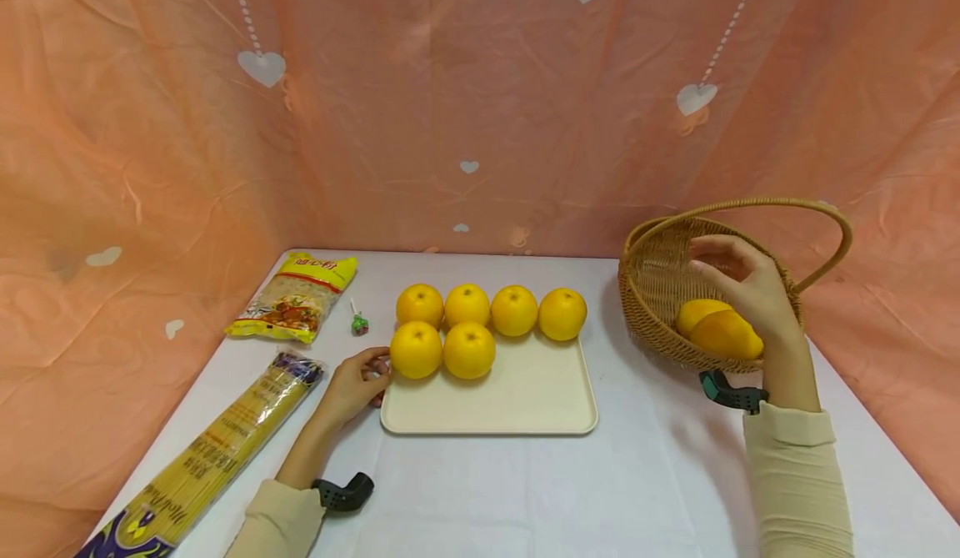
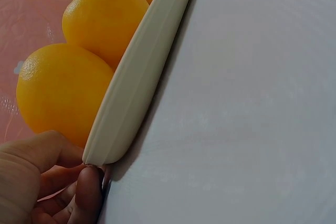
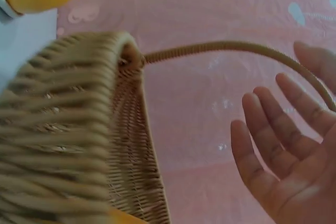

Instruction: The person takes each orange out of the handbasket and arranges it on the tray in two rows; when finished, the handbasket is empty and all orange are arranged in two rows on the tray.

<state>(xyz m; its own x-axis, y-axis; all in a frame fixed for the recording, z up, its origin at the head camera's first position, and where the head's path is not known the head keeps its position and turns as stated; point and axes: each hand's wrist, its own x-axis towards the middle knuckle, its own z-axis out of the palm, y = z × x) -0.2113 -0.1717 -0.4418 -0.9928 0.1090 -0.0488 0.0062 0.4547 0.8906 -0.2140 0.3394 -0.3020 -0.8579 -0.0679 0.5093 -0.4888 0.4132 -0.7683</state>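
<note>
Several yellow-orange fruits [image 1: 468,350] sit in two rows on a cream tray [image 1: 495,412]; in the left wrist view a fruit [image 2: 63,93] lies close to the tray's rim [image 2: 131,93]. At the tray's left edge the left hand [image 1: 356,384] pinches the rim between thumb and fingers [image 2: 50,153]. Above the wicker basket [image 1: 652,324] is the right hand [image 1: 750,287], its fingers relaxed and apart, holding nothing. Inside the basket lie yellow fruits [image 1: 723,334]. In the right wrist view the hand [image 3: 289,150] is beside the basket's handle [image 3: 226,45].
On the left of the white table [image 1: 450,500] lie a yellow food bag [image 1: 288,299], a small green-wrapped lollipop [image 1: 360,323] and a long pack of noodles [image 1: 210,458]. A pink curtain [image 1: 465,108] with white hearts hangs behind.
</note>
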